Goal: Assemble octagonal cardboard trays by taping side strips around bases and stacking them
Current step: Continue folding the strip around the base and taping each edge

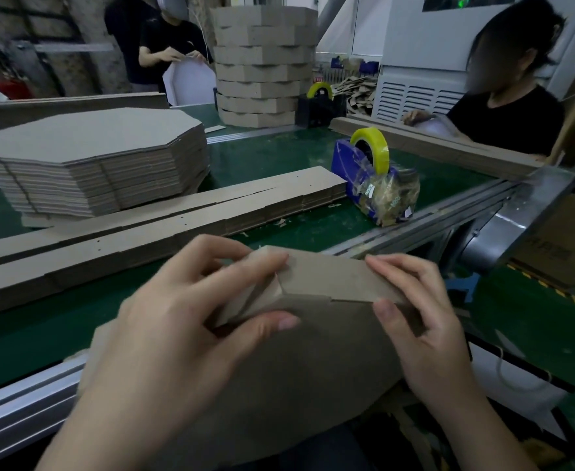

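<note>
Between both hands' grip: side strip (330, 280) against base (279, 385).

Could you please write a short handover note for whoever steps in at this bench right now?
Left hand: grip on the side strip at a corner fold.
Right hand: pinching the same strip against the base, held at the near edge of the belt.
Supplies: flat bases far left, spare strips mid-belt, tape dispenser to the right, finished trays stacked at the back.
Done: strip partly wrapped.
Left: finish wrapping, tape, stack.
</note>
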